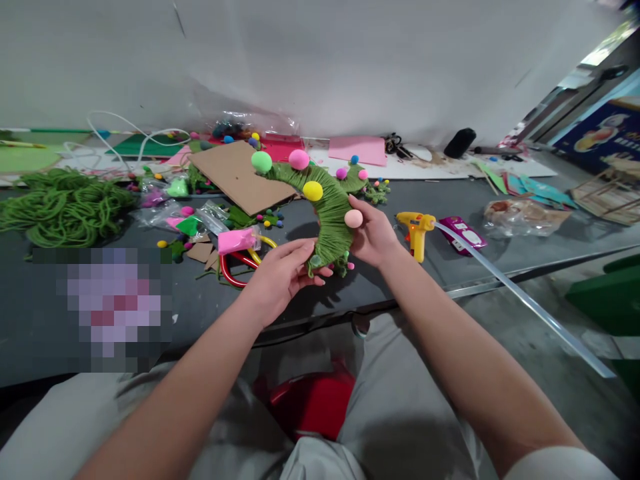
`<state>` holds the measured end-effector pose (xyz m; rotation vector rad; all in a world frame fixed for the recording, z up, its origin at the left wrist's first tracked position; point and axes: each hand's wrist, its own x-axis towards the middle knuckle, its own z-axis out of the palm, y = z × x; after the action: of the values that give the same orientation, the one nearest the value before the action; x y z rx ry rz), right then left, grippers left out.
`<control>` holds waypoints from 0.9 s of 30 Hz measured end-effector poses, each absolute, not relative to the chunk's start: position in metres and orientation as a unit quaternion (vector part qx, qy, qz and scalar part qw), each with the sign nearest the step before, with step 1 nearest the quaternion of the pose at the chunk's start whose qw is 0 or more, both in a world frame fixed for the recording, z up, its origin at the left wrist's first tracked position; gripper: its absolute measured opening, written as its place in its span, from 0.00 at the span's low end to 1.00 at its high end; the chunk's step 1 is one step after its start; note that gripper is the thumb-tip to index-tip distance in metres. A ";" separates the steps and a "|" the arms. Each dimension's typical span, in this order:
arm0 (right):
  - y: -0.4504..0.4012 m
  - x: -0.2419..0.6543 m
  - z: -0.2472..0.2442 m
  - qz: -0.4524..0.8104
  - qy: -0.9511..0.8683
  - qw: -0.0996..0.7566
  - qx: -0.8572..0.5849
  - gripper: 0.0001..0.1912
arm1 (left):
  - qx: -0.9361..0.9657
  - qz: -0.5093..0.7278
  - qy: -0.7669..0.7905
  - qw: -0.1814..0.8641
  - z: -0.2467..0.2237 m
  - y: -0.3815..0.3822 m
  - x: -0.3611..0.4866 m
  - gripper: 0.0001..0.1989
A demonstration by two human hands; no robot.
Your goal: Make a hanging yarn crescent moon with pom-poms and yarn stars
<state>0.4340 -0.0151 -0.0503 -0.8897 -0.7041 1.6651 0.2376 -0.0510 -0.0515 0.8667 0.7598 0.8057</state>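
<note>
Both hands hold a curved piece wrapped in green yarn above the front part of the dark table. My left hand grips its lower end, thumb on top. My right hand closes on its right edge beside a peach ball. A yellow ball, a pink ball and a light green ball sit along the curve. Red-handled scissors lie left of my left hand. Right of my right hand is a yellow glue gun with a long clear glue stick.
Green yarn is heaped at the left. Brown cardboard lies behind the curved piece, and a pink packet is near the scissors. A purple packet and a clear plastic bag lie at the right. The table's front edge is close.
</note>
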 end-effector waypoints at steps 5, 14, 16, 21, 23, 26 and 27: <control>-0.019 0.429 -0.049 0.717 -0.306 0.503 -0.372 0.18 | 0.432 0.373 0.354 0.741 -0.057 -0.042 0.241 0.14; -0.030 0.433 -0.050 0.631 -0.333 0.551 -0.432 0.15 | 0.498 0.402 0.367 0.675 -0.054 -0.034 0.249 0.18; -0.041 0.442 -0.047 0.565 -0.350 0.563 -0.491 0.19 | 0.503 0.416 0.369 0.662 -0.055 -0.031 0.249 0.18; -0.081 0.488 -0.047 0.251 -0.566 0.342 -0.707 0.27 | 0.514 0.453 0.389 0.616 -0.058 -0.026 0.244 0.15; -0.095 0.513 -0.051 0.193 -0.594 0.223 -0.749 0.31 | 0.505 0.459 0.405 0.608 -0.059 -0.025 0.241 0.15; -0.108 0.547 -0.057 0.131 -0.557 0.119 -0.811 0.34 | 0.496 0.460 0.431 0.597 -0.058 -0.022 0.237 0.16; -0.109 0.556 -0.059 0.116 -0.542 0.107 -0.826 0.33 | 0.496 0.460 0.439 0.591 -0.058 -0.021 0.235 0.16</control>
<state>0.5564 -0.1093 -0.0591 -2.4299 -1.5943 0.3429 0.2350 -0.0214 -0.0576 1.1536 1.0221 1.0705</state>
